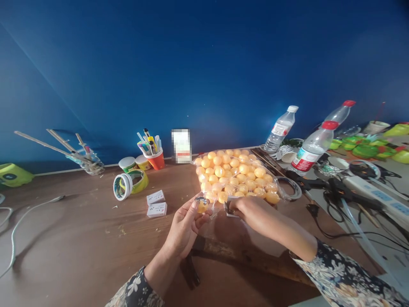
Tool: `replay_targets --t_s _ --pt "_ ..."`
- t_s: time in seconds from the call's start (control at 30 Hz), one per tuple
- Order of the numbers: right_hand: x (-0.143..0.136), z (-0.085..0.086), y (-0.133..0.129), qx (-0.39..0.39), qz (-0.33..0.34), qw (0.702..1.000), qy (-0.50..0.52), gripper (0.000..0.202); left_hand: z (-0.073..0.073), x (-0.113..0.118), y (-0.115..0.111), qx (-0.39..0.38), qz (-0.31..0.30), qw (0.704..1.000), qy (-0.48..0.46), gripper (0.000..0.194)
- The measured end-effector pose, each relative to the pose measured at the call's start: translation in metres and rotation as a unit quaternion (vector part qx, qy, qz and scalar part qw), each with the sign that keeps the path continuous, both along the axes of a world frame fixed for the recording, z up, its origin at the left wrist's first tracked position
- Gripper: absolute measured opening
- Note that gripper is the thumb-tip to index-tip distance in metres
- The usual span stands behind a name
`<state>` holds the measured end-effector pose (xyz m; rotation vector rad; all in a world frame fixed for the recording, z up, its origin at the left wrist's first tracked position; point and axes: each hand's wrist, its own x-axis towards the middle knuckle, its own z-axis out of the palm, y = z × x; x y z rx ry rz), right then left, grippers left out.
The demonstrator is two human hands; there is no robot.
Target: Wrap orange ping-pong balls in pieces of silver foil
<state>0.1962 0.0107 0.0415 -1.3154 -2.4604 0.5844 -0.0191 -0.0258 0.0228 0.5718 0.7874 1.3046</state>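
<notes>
My left hand is closed around an orange ball with a dark, light-dotted patch on its top. To its right, my right hand has its fingers pinched at a small dark and white piece, perhaps an opened box; its inside is hidden. Just beyond both hands lies a clear plastic bag of orange balls. Two small white boxes with print sit left of my left hand. Nearest to me, a hammer with a wooden handle rests on the brown table.
A red cup of pens, tape rolls and a plastic holder of sticks stand at the left back. Water bottles, a glue gun, a power strip and cables crowd the right. A white cord lies far left.
</notes>
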Motion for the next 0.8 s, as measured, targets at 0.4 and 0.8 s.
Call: replay_targets --t_s 0.4,0.8 --pt "0.000 -0.022 0.004 0.097 0.020 0.987 -0.125 0.025 -0.002 -0.002 0.000 0.005 -0.022 1.000 -0.003 0.034" --pt "0.005 -0.024 0.002 0.127 0.008 0.988 -0.088 0.023 -0.002 -0.002 0.000 0.012 -0.026 1.000 -0.006 0.034"
